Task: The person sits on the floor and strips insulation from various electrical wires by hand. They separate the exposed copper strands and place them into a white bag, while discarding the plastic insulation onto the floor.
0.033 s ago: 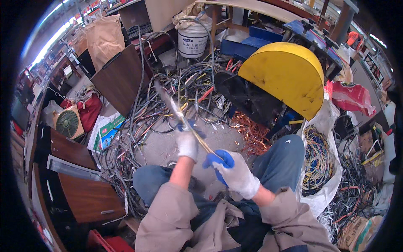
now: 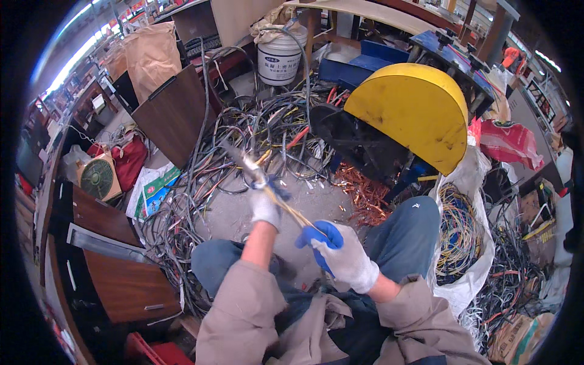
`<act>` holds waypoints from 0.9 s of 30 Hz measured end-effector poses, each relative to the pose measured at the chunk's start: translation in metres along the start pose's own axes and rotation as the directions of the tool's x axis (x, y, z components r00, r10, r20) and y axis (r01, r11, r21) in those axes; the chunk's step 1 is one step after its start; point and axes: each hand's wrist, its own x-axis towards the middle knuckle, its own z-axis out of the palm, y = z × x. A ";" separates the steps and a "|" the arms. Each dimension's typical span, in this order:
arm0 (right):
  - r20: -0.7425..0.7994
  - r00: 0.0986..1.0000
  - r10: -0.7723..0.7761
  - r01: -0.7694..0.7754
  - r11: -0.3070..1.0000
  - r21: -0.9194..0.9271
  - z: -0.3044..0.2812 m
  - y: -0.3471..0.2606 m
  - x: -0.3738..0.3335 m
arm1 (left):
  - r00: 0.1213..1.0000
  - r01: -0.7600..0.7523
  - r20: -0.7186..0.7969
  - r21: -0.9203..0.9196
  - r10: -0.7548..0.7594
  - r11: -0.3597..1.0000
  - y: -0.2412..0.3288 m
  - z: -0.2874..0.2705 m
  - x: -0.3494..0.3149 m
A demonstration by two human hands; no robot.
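Note:
My left hand (image 2: 266, 204), in a white and blue work glove, is closed around a bundle of electrical wires (image 2: 292, 210). Beyond that fist, a pale grey cable end (image 2: 243, 159) sticks up and away to the left, blurred by motion. Yellowish wires run from the left hand toward my right hand (image 2: 344, 252), gloved the same way. The right fingers are wrapped around the near end of these wires and hide their tips. Both hands are in front of my knees, above the grey floor (image 2: 234, 207).
Tangled cables (image 2: 243, 128) cover the floor ahead and left. Bare copper scraps (image 2: 362, 194) lie under a machine with a yellow round guard (image 2: 410, 109). At right stands a white sack (image 2: 480, 267) holding coiled wires (image 2: 456, 231). Behind are a white bucket (image 2: 280, 61) and wooden cabinet panels (image 2: 173, 115).
My left hand has shifted slightly left and nearer to me, and the grey cable end has swung lower. My right hand stays nearly in place, still gripping the wires.

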 end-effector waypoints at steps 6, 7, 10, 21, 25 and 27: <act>0.021 0.999 0.029 -0.035 0.911 0.410 -0.018 -0.008 -0.037 | 0.979 0.170 -0.105 -0.065 -0.176 0.983 -0.003 -0.024 0.051; 0.026 1.000 0.011 -0.022 0.877 0.479 -0.022 -0.009 -0.044 | 0.982 0.147 -0.087 -0.223 -0.170 0.964 0.001 -0.031 0.059; -0.140 0.978 -0.154 0.207 0.776 0.595 -0.037 -0.013 -0.055 | 0.961 0.044 -0.258 -0.203 -0.097 0.978 0.013 -0.050 0.080; -0.526 0.790 -0.315 0.600 0.575 0.556 -0.110 -0.037 -0.060 | 0.943 -0.099 -0.319 0.004 0.095 0.995 0.084 -0.068 0.099; -0.519 0.725 -0.453 0.666 0.268 0.696 -0.160 -0.061 -0.075 | 0.904 -0.189 -0.392 -0.004 0.173 0.982 0.127 -0.087 0.085; -0.518 0.728 -0.450 0.664 0.270 0.698 -0.181 -0.059 -0.084 | 0.970 -0.096 -0.227 -0.049 0.082 0.994 0.139 -0.097 0.080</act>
